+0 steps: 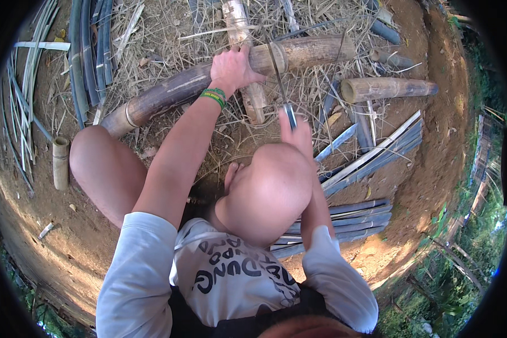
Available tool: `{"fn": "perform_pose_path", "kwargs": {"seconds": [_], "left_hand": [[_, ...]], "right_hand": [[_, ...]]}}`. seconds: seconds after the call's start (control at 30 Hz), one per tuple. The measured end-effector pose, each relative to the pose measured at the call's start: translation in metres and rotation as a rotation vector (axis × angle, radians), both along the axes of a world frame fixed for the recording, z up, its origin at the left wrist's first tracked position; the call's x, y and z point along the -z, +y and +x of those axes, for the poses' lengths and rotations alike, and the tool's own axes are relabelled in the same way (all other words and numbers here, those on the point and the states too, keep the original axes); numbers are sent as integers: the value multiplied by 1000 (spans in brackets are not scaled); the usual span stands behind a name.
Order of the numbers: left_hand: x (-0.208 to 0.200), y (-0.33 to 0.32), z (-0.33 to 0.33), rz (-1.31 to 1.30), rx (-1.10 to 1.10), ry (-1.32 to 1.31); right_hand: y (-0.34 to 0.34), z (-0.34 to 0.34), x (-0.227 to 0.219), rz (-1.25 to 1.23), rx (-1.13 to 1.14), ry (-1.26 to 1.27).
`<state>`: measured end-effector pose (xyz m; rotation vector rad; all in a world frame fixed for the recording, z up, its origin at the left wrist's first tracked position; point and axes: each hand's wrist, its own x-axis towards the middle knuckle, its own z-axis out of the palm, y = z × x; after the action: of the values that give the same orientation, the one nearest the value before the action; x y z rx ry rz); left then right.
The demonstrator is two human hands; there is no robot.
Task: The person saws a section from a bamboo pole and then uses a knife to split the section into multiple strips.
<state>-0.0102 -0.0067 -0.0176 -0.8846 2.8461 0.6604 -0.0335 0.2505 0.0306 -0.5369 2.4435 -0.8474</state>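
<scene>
A thick bamboo pole (174, 89) lies slantwise before me, resting across a shorter light log (254, 104). My left hand (229, 69) presses down on the pole near its middle, fingers curled over it and thumb stretched to the right. To the right of that, my right hand (298, 132), a little blurred, is closed round the handle of what looks like a handsaw (275, 65). Its narrow blade crosses the pole close to a node. How deep the blade sits in the bamboo I cannot tell. My bare knee partly covers the right wrist.
Bamboo strips (90, 56) lie at the far left, with more split strips (377, 153) at the right and a stack (355, 221) below those. A cut bamboo section (388, 89) lies right of the pole. A short bamboo tube (61, 163) is by my left knee. Dry shavings litter the ground.
</scene>
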Motion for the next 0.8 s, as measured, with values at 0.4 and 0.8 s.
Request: {"fn": "perform_pose_path", "kwargs": {"seconds": [0.4, 0.8], "left_hand": [[-7, 8, 1, 53, -41, -7], [-1, 7, 1, -4, -46, 58]], "right_hand": [[-11, -18, -4, 71, -50, 8], [-45, -39, 3, 4, -92, 62]]}}
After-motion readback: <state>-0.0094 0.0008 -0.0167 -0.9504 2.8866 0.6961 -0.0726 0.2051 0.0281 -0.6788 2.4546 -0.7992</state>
